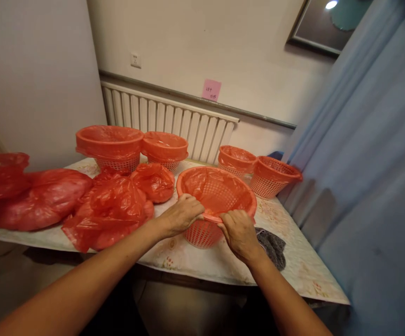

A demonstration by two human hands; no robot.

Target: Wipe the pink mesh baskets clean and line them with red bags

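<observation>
An orange mesh basket (204, 233) stands upright near the front of the table, with a thin red plastic bag (223, 184) lining its inside and folded over the rim. My left hand (185, 212) is closed on the near rim at its left, gripping the bag's edge there. Just to the right, my right hand (238, 228) is closed over the same rim with the bag edge under its fingers. A dark grey cloth (274, 247) lies beside my right wrist.
Several filled red bags (44, 196) lie on the left of the flowered tablecloth (219, 268). Lined baskets (113, 144) stand at the back left, and two more (270, 179) at the back right. A blue curtain (366, 163) hangs along the right side. Behind is a radiator (174, 116).
</observation>
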